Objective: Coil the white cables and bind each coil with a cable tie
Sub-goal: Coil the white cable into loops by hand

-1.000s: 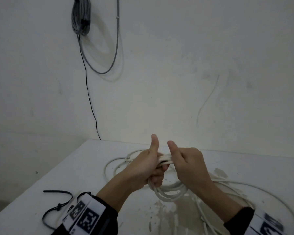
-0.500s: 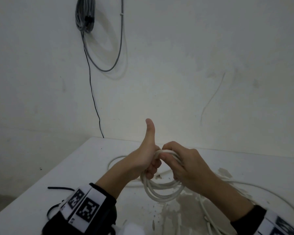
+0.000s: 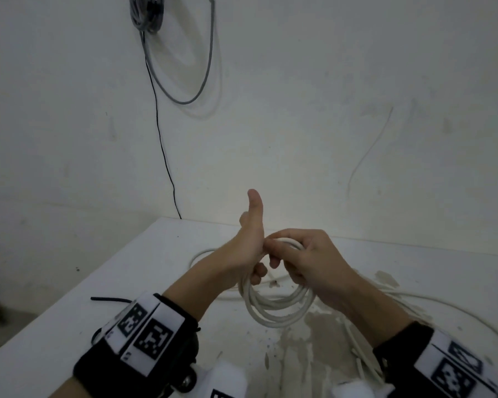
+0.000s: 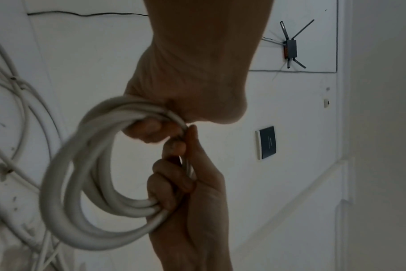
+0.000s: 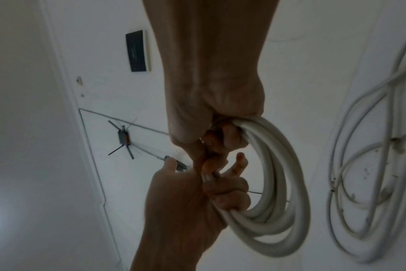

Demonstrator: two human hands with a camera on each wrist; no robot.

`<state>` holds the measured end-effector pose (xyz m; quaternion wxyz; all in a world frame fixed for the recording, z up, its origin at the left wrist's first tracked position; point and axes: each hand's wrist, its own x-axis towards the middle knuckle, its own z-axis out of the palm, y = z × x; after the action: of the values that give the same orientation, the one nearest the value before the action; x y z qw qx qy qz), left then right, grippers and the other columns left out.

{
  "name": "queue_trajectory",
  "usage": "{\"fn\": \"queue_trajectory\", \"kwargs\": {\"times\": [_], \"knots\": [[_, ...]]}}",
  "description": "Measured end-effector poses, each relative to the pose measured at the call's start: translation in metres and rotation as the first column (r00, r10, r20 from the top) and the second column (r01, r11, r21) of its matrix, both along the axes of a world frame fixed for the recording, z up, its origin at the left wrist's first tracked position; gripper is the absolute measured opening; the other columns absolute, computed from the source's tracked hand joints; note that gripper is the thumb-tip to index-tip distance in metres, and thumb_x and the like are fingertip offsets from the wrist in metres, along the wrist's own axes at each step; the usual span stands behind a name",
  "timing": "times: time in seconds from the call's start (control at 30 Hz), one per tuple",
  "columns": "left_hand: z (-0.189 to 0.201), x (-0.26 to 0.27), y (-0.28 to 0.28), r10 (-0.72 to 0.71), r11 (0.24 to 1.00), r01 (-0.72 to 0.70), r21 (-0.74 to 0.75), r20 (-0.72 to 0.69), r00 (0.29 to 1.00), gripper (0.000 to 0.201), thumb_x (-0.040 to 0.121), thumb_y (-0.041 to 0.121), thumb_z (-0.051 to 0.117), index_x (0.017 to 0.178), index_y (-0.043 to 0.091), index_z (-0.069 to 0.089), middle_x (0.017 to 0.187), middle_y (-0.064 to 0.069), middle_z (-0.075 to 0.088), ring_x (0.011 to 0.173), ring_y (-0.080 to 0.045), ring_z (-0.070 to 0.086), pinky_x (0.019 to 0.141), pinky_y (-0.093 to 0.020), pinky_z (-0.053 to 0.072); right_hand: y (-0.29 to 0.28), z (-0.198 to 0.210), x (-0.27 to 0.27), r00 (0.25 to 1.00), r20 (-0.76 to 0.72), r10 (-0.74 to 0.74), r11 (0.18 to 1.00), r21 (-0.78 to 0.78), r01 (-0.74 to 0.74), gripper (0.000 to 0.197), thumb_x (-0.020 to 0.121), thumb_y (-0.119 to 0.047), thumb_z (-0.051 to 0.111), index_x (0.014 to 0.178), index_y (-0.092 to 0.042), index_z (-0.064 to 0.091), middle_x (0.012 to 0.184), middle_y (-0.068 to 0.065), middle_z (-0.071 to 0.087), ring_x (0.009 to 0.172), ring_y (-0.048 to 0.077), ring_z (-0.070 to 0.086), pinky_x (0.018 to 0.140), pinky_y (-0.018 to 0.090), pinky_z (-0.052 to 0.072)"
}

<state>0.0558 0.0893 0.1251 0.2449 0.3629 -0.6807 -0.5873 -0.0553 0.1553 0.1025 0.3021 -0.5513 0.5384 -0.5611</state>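
A coil of white cable (image 3: 276, 310) hangs above the white table (image 3: 69, 320), held at its top by both hands. My left hand (image 3: 256, 272) curls its fingers round the coil's left upper part, thumb pointing straight up. My right hand (image 3: 282, 255) grips the top of the coil from the right, fingers wrapped over the strands. In the left wrist view the coil (image 4: 81, 183) runs through the left fingers (image 4: 151, 132). In the right wrist view the coil (image 5: 278, 183) passes under the right fingers (image 5: 230, 135). A black cable tie (image 3: 110, 299) lies on the table to the left.
Loose white cables (image 3: 414, 300) lie tangled on the table to the right, also seen as loose cables (image 5: 371, 183) in the right wrist view. The tabletop is stained below the coil. A grey cable bundle (image 3: 147, 12) hangs on the wall behind, with a thin black wire running down.
My left thumb has lifted off the coil and now points upright. The right hand has turned so its fingers wrap over the coil's top. Both hands have risen slightly.
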Motion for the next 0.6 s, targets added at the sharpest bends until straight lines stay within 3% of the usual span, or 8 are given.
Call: {"fn": "queue_trajectory", "kwargs": {"times": [0.07,0.13,0.17,0.23,0.33,0.43,0.6], "knots": [[0.008,0.011,-0.003,-0.014,0.994,0.032,0.106,-0.159,0.987,0.071,0.092,0.062,0.019,0.145,0.015,0.016,0.085,-0.016,0.057,0.051,-0.020,0.047,0.052,-0.029,0.039,-0.001,0.001,-0.007,0.989,0.148,0.016,0.999,0.035,-0.021,0.016,0.089,-0.013,0.060,0.085,0.001,0.069,0.057,0.003,0.056,0.036,0.004,0.031,0.036,0.015,0.025],[0.009,0.022,-0.011,-0.047,0.990,0.071,0.120,-0.187,0.981,0.055,0.096,0.045,0.034,0.135,0.006,0.034,0.103,-0.017,0.058,0.065,-0.025,0.059,0.063,-0.035,0.047,-0.002,0.002,-0.013,0.960,0.280,0.000,0.998,0.056,-0.017,0.017,0.090,-0.011,0.057,0.088,0.003,0.066,0.058,0.003,0.053,0.035,0.003,0.026,0.034,0.014,0.022],[0.007,0.024,-0.013,-0.085,0.990,0.101,0.100,-0.148,0.985,0.051,0.097,0.041,0.036,0.129,0.003,0.043,0.103,-0.015,0.061,0.071,-0.024,0.063,0.068,-0.034,0.050,-0.002,0.003,-0.015,0.948,0.317,-0.012,0.998,0.058,-0.007,0.016,0.090,-0.011,0.057,0.087,0.002,0.066,0.059,0.002,0.052,0.035,0.003,0.025,0.033,0.013,0.021],[0.000,0.026,-0.009,-0.174,0.981,0.181,0.066,-0.101,0.980,0.049,0.098,0.039,0.034,0.115,-0.001,0.057,0.081,-0.007,0.066,0.068,-0.018,0.063,0.071,-0.030,0.052,-0.003,0.002,-0.016,0.945,0.327,-0.017,0.998,0.059,-0.003,0.016,0.090,-0.011,0.057,0.082,-0.002,0.067,0.058,0.002,0.052,0.035,0.003,0.024,0.032,0.013,0.021],[-0.009,0.027,-0.004,-0.226,0.971,0.236,0.049,-0.149,0.963,0.043,0.098,0.033,0.038,0.101,-0.002,0.063,0.052,0.008,0.041,0.049,-0.008,0.043,0.071,-0.031,0.043,-0.003,0.003,-0.013,0.945,0.325,0.035,0.996,0.072,-0.062,0.020,0.091,-0.016,0.056,0.079,-0.004,0.067,0.057,0.000,0.050,0.037,0.004,0.024,0.034,0.014,0.021],[-0.008,0.027,-0.006,-0.184,0.977,0.204,0.068,-0.228,0.956,0.042,0.099,0.032,0.038,0.096,-0.002,0.063,0.049,0.010,0.027,0.043,-0.006,0.030,0.067,-0.028,0.040,-0.001,0.008,-0.011,0.918,0.389,0.081,0.988,0.090,-0.125,0.019,0.091,-0.011,0.053,0.077,-0.002,0.063,0.059,0.002,0.049,0.041,0.006,0.028,0.037,0.016,0.024],[-0.002,0.026,-0.004,-0.163,0.982,0.184,0.039,-0.308,0.937,0.037,0.099,0.033,0.035,0.081,0.006,0.053,0.045,0.012,0.026,0.038,-0.004,0.027,0.057,-0.023,0.047,-0.003,0.017,-0.011,0.926,0.377,-0.014,0.999,0.046,-0.004,0.018,0.083,0.008,0.053,0.067,0.001,0.056,0.054,0.007,0.043,0.039,0.010,0.030,0.036,0.019,0.026]]}}
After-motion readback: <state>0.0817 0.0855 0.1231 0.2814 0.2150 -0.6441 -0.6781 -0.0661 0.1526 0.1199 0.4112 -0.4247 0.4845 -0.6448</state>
